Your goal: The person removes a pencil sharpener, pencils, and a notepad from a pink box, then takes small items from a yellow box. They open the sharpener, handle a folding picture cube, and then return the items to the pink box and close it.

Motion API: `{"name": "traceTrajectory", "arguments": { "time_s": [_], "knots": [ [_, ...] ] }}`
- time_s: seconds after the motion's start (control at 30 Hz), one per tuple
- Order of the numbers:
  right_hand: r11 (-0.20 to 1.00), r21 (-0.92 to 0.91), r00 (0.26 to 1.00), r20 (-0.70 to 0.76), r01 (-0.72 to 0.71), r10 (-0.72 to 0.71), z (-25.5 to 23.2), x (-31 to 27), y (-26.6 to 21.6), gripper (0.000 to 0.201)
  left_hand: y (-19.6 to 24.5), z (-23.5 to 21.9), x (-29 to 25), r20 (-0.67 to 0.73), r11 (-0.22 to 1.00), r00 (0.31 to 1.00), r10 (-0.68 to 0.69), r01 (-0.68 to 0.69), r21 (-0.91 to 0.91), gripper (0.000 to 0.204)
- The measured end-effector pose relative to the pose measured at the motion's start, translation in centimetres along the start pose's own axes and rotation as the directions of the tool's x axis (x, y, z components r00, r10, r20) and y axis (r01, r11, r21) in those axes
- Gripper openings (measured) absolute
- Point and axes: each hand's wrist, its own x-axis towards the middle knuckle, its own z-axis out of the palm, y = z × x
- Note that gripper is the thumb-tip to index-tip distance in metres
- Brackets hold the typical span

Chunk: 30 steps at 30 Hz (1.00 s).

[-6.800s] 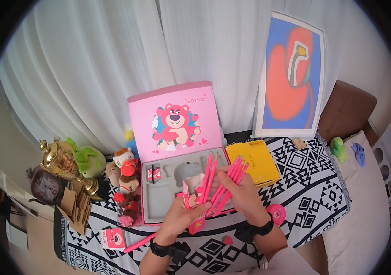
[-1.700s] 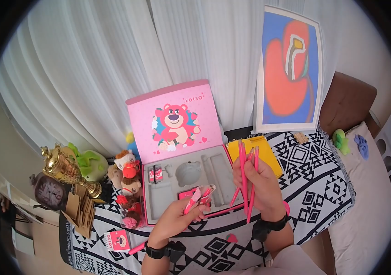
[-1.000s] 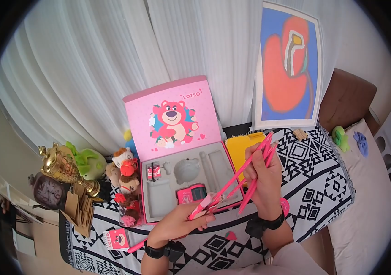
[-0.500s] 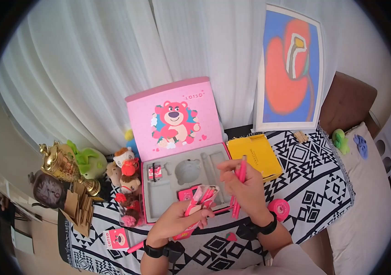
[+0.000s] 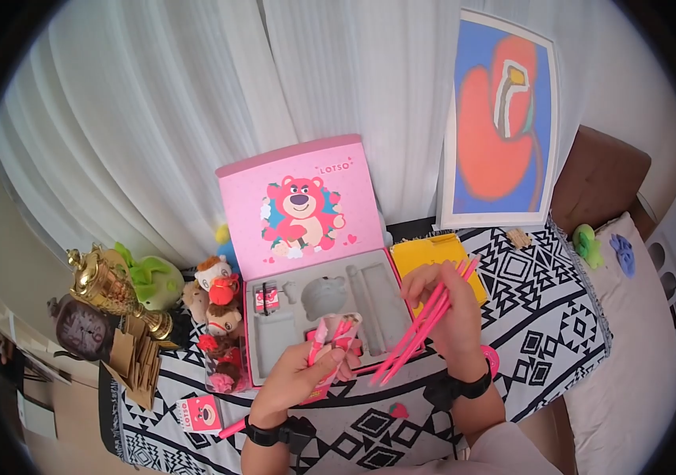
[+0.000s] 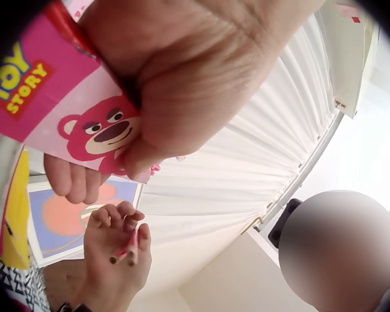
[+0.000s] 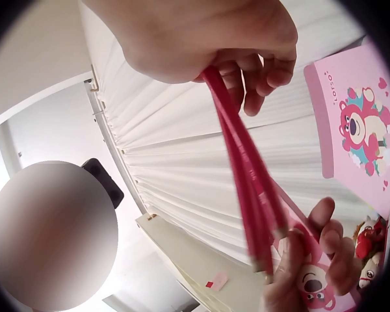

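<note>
My left hand (image 5: pixel 294 380) grips a small pink pencil box (image 6: pixel 94 123) printed with a bear and "Toy Story". Pink pencils (image 5: pixel 343 328) show inside its top, which faces up and away from me. My right hand (image 5: pixel 457 317) pinches several more pink pencils (image 5: pixel 413 340) near their upper ends, and they slant down to the left. In the right wrist view, the lower ends of these held pencils (image 7: pixel 250 175) overlap the left hand's fingers. Behind both hands stands an open pink gift box (image 5: pixel 231 222) with a grey moulded insert (image 5: pixel 275 340).
A yellow box (image 5: pixel 441 249) stands right of the gift box. Plush toys (image 5: pixel 223 317), a gold trophy (image 5: pixel 108 281) and a clock (image 5: pixel 83 326) crowd the left. A small notepad (image 5: pixel 199 413) and a pink stick (image 5: pixel 233 428) lie front left on the patterned cloth (image 5: pixel 544 340).
Several seconds ago the right hand held a larger fan of pencils, and pencils rose high from the left hand. Since half a second ago the right hand has moved right, its pencils now slanting down-left.
</note>
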Motion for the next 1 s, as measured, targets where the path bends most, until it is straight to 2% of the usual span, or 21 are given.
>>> {"name": "traceTrajectory", "arguments": {
  "time_s": [0.07,0.13,0.17,0.27,0.33,0.37,0.43,0.5,0.57,0.63,0.73,0.87,0.93,1.0],
  "knots": [
    [1.000,0.005,1.000,0.000,-0.012,0.012,-0.8,-0.1,-0.6,0.046,-0.1,-0.3,-0.2,-0.025,1.000,1.000,0.001,-0.001,-0.004,0.030],
    [0.991,-0.065,0.991,0.059,-0.115,0.119,-1.2,-0.3,-1.6,0.046,-0.1,-0.5,0.0,-0.046,1.000,0.999,0.006,-0.006,-0.009,0.030],
    [0.991,-0.066,0.991,0.057,-0.116,0.120,-1.2,-0.4,-1.9,0.046,-0.2,-0.6,0.0,-0.043,1.000,0.999,0.004,-0.004,-0.005,0.030],
    [0.986,-0.052,0.986,0.035,-0.161,0.163,-1.0,-0.3,-2.0,0.045,-0.4,-0.7,0.1,-0.030,1.000,1.000,-0.010,0.011,0.003,0.030],
    [0.983,0.046,0.981,-0.069,-0.178,0.181,-0.8,0.0,-1.7,0.044,-0.4,-0.5,0.2,-0.013,1.000,1.000,-0.017,0.017,0.011,0.029],
    [0.983,0.046,0.981,-0.070,-0.177,0.180,-0.5,0.2,-1.6,0.044,-0.3,-0.3,0.2,-0.004,1.000,1.000,-0.013,0.013,0.021,0.028],
    [0.985,0.161,0.964,-0.248,-0.058,0.098,0.1,0.5,-1.4,0.042,-0.3,-0.2,0.2,0.002,0.999,1.000,-0.011,0.011,0.030,0.027],
    [0.984,0.169,0.972,-0.219,-0.053,0.089,-0.5,0.2,-1.7,0.041,-0.4,-0.3,0.2,0.074,0.988,0.995,-0.070,0.059,0.140,0.024],
    [0.984,0.173,0.978,-0.192,-0.042,0.076,-0.7,-0.1,-2.0,0.040,-0.6,-0.4,0.3,0.087,0.978,0.991,-0.099,0.081,0.192,0.023],
    [0.996,0.062,0.982,-0.180,0.071,-0.058,-0.5,-0.3,-2.1,0.039,-0.7,-0.3,0.3,0.097,0.965,0.987,-0.130,0.103,0.241,0.023],
    [0.995,-0.008,0.986,-0.139,0.097,-0.097,-0.3,-0.5,-2.1,0.038,-0.8,-0.2,0.3,0.102,0.971,0.990,-0.098,0.073,0.227,0.022],
    [0.994,-0.063,0.985,-0.148,0.084,-0.092,-0.4,-0.6,-1.6,0.036,-0.8,-0.2,0.3,0.133,0.963,0.978,-0.163,0.128,0.239,0.023],
    [0.967,-0.242,0.986,-0.117,0.084,-0.115,-0.4,-0.5,-1.5,0.036,-0.2,0.0,0.3,0.135,0.959,0.971,-0.197,0.162,0.233,0.024],
    [0.950,-0.309,0.994,-0.081,0.039,-0.068,-0.4,-0.6,-1.3,0.038,0.4,0.3,0.3,0.153,0.974,0.967,-0.202,0.182,0.133,0.027]
  ]
}}
